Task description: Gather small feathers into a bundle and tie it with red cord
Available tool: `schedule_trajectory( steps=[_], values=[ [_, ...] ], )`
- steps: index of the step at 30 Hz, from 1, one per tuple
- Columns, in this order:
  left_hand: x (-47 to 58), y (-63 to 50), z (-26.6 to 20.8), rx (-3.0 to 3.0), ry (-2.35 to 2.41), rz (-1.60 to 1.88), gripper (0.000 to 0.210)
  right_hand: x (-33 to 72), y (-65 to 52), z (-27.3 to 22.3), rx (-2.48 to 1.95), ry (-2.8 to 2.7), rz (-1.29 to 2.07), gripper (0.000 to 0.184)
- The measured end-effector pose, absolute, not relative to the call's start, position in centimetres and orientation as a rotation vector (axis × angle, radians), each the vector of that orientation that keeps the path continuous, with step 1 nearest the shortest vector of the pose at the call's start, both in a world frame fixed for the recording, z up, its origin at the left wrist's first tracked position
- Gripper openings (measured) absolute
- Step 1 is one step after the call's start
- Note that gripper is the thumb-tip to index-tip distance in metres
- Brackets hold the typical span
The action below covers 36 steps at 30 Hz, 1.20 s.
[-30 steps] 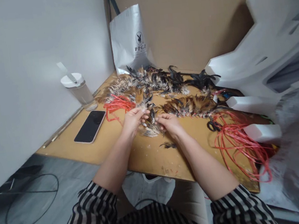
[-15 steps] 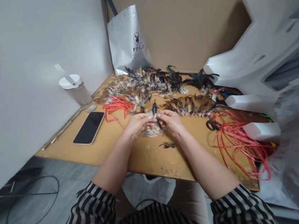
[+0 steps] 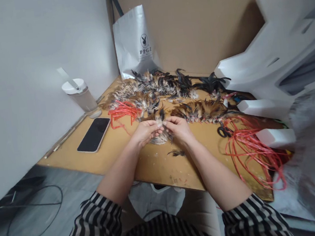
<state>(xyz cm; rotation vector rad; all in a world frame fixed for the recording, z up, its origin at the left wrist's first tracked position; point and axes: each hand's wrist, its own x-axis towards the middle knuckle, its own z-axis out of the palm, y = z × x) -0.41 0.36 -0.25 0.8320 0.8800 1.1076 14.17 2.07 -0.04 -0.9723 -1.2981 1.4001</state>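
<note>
Over the near part of the table, my left hand [image 3: 147, 131] and my right hand [image 3: 178, 129] meet fingertip to fingertip. Both are closed in a pinch on a small feather bunch [image 3: 160, 115], whose dark and brown tips stick up above the fingers. Pale striped feathers [image 3: 161, 138] lie beneath and between the hands. A row of brown feather bunches [image 3: 202, 109] lies just right of my right hand. Left of and beyond my left hand is a bundle of red plastic strips [image 3: 124, 111]. A loose dark feather [image 3: 177, 153] rests on the table nearer me.
More feather bunches [image 3: 156, 84] spread along the back of the table [image 3: 155, 168]. A phone [image 3: 93, 135] and a lidded cup [image 3: 81, 96] stand at left. A silver bag [image 3: 133, 40] is behind. Black scissor handles [image 3: 222, 130], tangled red strips [image 3: 250, 148] and white foam pieces [image 3: 276, 138] are right.
My right hand has shifted slightly left, and its fingertips are closer to those of my left hand. The feather bunch stays between them; the rest looks the same.
</note>
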Motion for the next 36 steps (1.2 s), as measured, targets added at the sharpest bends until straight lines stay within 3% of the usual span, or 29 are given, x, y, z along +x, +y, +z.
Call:
schedule_trajectory(
  steps=[36],
  values=[
    [-0.6,0.2,-0.2,0.892,0.794,1.061,0.017,15.2,1.8,1.4,-0.94,-1.397,1.507,0.022]
  ],
)
